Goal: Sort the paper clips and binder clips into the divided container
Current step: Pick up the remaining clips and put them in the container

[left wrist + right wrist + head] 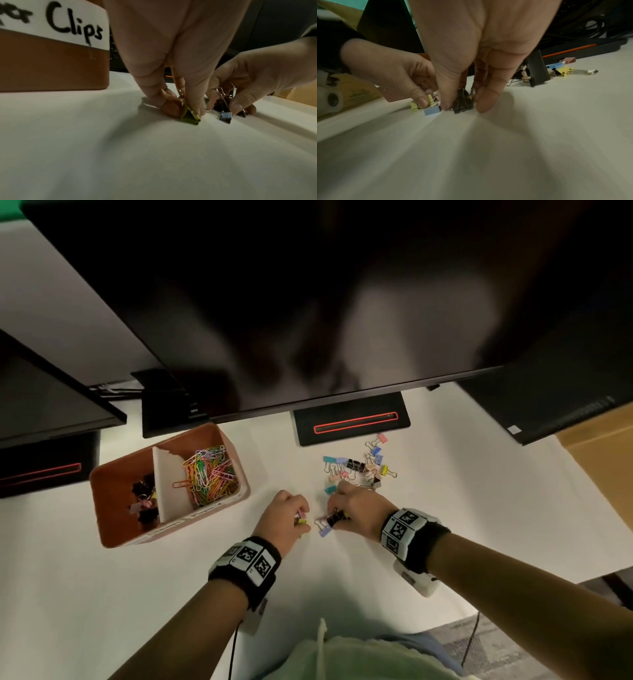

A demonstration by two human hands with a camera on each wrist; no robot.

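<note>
My left hand (289, 517) pinches a yellow binder clip (190, 115) against the white table; the yellow binder clip (421, 104) also shows in the right wrist view. Just to its right my right hand (354, 510) grips black binder clips (462, 104), seen from above as black binder clips (335, 518). A blue binder clip (324, 531) lies loose between the hands. Beyond the right hand is a pile of coloured binder clips (361, 467). The brown divided container (113, 529) stands at the left, with binder clips (144, 498) in its left part and paper clips (210, 474) in its right part.
A large dark monitor (308, 302) overhangs the back of the table, its stand base (352, 424) just behind the pile. A second monitor (44, 392) is at the left. The container's front wall bears a label reading "Clips" (75, 27). The table's right edge (534, 577) runs diagonally.
</note>
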